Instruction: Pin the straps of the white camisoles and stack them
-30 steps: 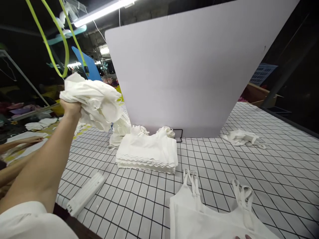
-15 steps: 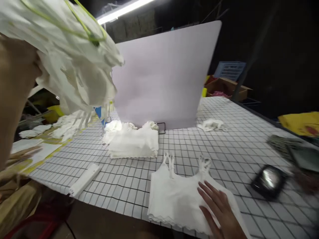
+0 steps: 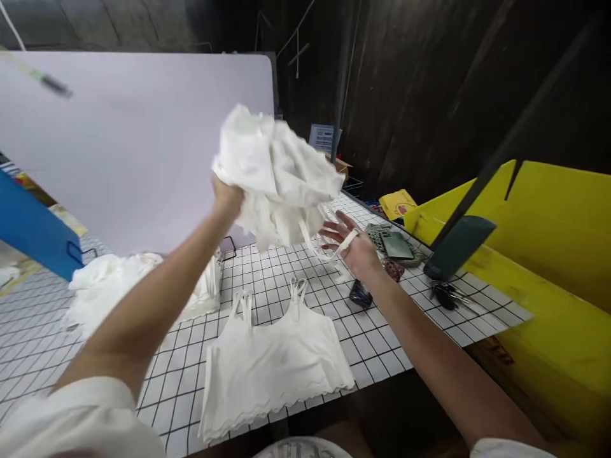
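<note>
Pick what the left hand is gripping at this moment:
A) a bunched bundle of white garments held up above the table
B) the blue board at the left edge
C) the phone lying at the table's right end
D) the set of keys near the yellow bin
A: the left hand is closed on a crumpled bundle of white garments raised above the grid-pattern table, while the right hand is open beneath its dangling straps.

Left hand (image 3: 228, 194) fingers buried in white garment bundle (image 3: 274, 175) (grip itself unseen). Pile of white tops (image 3: 102, 287) near table's far left edge partly behind left forearm. Small dark items (image 3: 398, 249) at far right corner unreadable.
</note>
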`<move>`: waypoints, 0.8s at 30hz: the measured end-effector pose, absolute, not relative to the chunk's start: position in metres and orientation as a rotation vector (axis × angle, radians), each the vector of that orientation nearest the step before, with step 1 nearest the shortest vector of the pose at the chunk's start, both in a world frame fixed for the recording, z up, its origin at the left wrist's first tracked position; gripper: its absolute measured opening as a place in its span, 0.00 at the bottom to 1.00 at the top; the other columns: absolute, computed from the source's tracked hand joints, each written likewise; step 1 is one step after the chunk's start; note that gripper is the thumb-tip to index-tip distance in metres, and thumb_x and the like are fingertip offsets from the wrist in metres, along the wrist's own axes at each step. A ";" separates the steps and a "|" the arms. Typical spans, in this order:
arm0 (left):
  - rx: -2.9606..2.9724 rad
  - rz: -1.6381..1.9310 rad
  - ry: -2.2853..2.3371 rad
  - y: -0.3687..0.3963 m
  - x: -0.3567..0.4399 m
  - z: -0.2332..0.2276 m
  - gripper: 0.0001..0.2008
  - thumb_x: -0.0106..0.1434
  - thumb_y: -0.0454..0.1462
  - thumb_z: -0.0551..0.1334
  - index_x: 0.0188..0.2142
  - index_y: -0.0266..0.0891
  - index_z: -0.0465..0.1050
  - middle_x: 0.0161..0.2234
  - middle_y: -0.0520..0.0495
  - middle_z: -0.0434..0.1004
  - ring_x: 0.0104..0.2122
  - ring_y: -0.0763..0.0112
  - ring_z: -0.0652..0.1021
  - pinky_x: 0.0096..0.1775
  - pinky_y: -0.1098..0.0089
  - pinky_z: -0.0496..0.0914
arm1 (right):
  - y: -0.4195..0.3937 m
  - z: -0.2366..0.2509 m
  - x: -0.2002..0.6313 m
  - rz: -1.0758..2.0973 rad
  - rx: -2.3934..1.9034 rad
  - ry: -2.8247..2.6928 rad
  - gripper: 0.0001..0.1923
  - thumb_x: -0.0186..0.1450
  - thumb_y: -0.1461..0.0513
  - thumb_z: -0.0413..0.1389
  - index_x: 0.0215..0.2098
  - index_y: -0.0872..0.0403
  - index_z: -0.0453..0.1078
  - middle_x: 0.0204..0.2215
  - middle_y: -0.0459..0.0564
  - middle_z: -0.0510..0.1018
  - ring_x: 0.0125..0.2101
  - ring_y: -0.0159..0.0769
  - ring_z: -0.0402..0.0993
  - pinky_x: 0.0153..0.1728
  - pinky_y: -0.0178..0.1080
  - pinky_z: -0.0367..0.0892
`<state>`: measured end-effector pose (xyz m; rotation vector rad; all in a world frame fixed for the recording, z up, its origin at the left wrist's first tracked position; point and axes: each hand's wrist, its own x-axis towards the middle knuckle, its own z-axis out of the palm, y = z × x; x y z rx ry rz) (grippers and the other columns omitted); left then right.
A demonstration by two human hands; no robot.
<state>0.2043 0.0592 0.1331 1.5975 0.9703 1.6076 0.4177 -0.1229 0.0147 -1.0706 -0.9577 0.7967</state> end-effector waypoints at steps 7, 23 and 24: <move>1.570 0.816 1.173 0.043 0.217 -0.028 0.35 0.41 0.36 0.76 0.51 0.39 0.71 0.58 0.28 0.70 0.51 0.45 0.77 0.43 0.53 0.77 | -0.091 -0.043 0.478 0.518 -1.729 -1.069 0.28 0.63 0.60 0.53 0.62 0.51 0.65 0.56 0.57 0.74 0.50 0.44 0.75 0.45 0.46 0.76; 1.677 0.679 1.050 0.051 0.225 -0.096 0.42 0.54 0.43 0.73 0.64 0.36 0.60 0.60 0.31 0.70 0.53 0.54 0.76 0.49 0.61 0.74 | -0.009 -0.026 0.463 0.320 -2.034 -1.559 0.09 0.67 0.67 0.52 0.36 0.56 0.74 0.36 0.57 0.80 0.39 0.41 0.75 0.41 0.40 0.70; 1.678 0.717 0.995 0.058 0.235 -0.092 0.43 0.56 0.44 0.71 0.66 0.37 0.57 0.63 0.31 0.66 0.56 0.54 0.74 0.52 0.61 0.73 | -0.002 -0.018 0.468 0.304 -2.027 -1.533 0.09 0.68 0.66 0.51 0.40 0.56 0.74 0.39 0.57 0.80 0.40 0.40 0.75 0.41 0.39 0.69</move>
